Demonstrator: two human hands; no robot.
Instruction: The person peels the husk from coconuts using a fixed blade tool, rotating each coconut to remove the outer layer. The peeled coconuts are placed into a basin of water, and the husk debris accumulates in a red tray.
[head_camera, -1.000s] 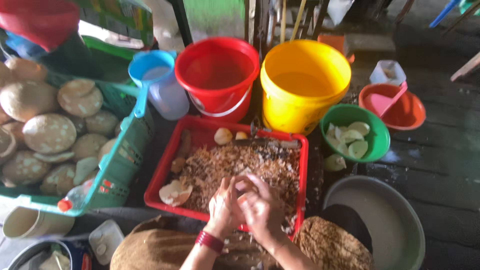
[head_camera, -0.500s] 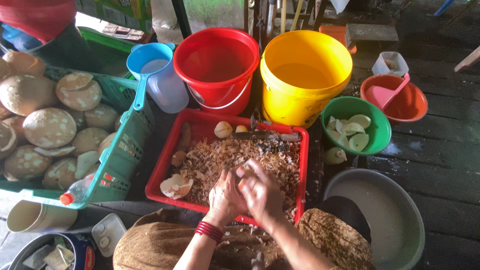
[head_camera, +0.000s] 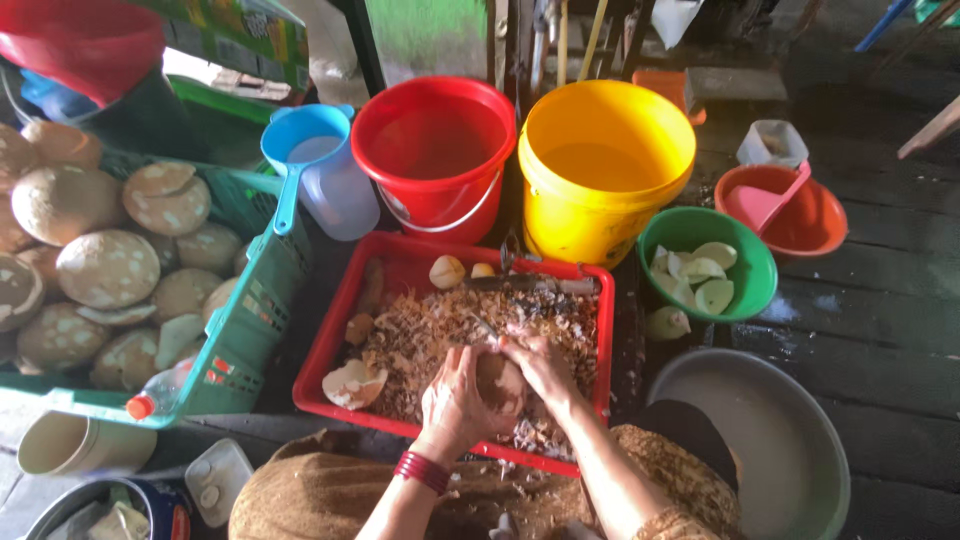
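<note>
Small round brown coconut piece (head_camera: 498, 380) sits cupped between both hands, over the near part of the shallow red plastic tray (head_camera: 330, 335). Left hand (head_camera: 452, 400) wraps it from the left, fingers closed on it. Right hand (head_camera: 540, 365) presses on its right side; a thin blade seems to stick out above, too small to confirm. Brown skin shows on the piece, so peeling looks partway.

Done so far, judging by the lie: tray heaped with brown peel shavings (head_camera: 440, 330), green plastic bowl (head_camera: 745, 290) holding several white peeled pieces, one more white piece (head_camera: 667, 323) beside it. Left to do: green plastic crate (head_camera: 250, 330) at left full of round brown-and-white coconuts.

Behind the tray: red bucket (head_camera: 435, 150), yellow bucket (head_camera: 605, 160), blue scoop jug (head_camera: 310, 160). Grey metal basin (head_camera: 780, 450) at right. Floor is dark wooden planks (head_camera: 880, 330), worn, dim workspace.
</note>
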